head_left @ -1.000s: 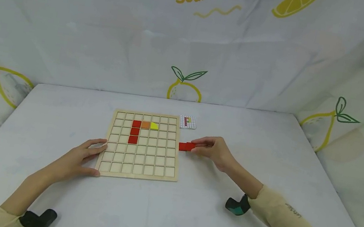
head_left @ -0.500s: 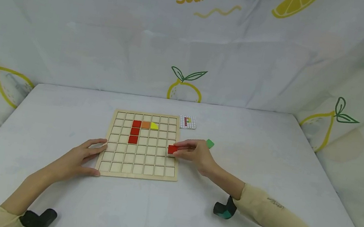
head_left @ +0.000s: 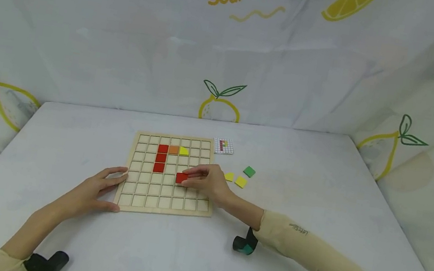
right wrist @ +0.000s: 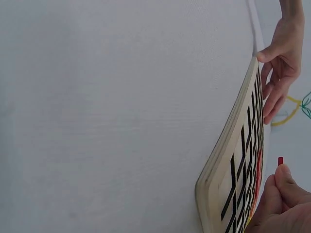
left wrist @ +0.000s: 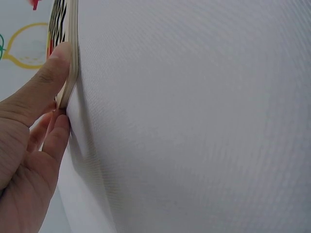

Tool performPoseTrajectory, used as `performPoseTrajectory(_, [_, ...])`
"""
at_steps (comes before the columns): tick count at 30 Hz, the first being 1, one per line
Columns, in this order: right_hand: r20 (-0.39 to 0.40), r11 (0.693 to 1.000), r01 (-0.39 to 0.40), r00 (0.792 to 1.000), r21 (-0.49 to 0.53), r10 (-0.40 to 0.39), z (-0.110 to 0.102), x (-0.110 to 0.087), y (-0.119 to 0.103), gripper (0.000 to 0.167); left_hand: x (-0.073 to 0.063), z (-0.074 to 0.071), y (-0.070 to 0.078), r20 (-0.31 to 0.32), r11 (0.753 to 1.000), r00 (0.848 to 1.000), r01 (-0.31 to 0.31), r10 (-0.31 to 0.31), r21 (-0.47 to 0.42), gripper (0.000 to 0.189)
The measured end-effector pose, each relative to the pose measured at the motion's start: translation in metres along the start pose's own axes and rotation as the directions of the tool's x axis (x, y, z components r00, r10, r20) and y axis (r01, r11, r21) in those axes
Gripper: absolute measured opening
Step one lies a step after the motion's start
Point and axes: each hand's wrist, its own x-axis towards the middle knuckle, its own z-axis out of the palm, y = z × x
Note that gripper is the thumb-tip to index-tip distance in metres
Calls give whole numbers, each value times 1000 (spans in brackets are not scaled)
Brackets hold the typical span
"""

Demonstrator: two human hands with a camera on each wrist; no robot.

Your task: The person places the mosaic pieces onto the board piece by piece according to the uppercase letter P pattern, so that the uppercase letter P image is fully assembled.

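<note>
A wooden grid board lies on the white table. My left hand rests against its left edge, thumb at the near corner and fingers farther up the side, as the left wrist view also shows. My right hand pinches a red square tile by its right side, over the board's middle. The right wrist view shows this tile edge-on, above the board. In the grid sit a column of red tiles, an orange tile and a yellow tile with a slanted corner.
A small pattern card lies by the board's far right corner. Right of the board are a green tile, a yellow square tile and another yellow tile, partly hidden by my right hand. A printed white cloth hangs behind.
My right hand has moved left from beside the board to over it, carrying the red tile. The green and yellow tiles have come into view behind it. My left hand stays in place.
</note>
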Motion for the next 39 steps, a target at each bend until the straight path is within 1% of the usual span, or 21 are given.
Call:
performPoseTrajectory(2, [-1,1000,-4,1000,-7,4,5,2,-1,27,0,0,0,1,1000,1000,-5,5,-1,81])
performPoseTrajectory(7, [10,999,26,1000,-33,-26,15,7,-4,26,0,1,0,2,1000,1000,-3,3,-11,81])
performPoseTrajectory(12, [-6,998,42,999,-53,-42,21,12,-4,27,0,1,1,4,1000,1000,-6,6,-27,81])
performPoseTrajectory(19, [-12,993,74,997,-94,-76,31,19,-1,26,0,1,1,-3,1000,1000,3,-3,17,81])
performPoseTrajectory(24, [-10,987,96,995,-128,-99,36,22,-2,23,0,0,0,-6,1000,1000,6,-6,25,82])
performPoseTrajectory(28, [-11,971,129,991,-199,-134,38,23,-4,22,0,0,-1,-8,1000,1000,3,-3,29,82])
performPoseTrajectory(31, [-6,953,155,987,-261,-163,39,24,-5,21,1,0,-1,-9,1000,1000,4,-3,27,82])
performPoseTrajectory(36, [11,928,175,983,-329,-181,40,27,-6,21,1,1,-1,-7,1000,1000,13,-13,27,82])
performPoseTrajectory(39, [23,921,174,984,-349,-177,41,27,-7,21,1,1,-2,-8,1000,1000,9,-9,28,82])
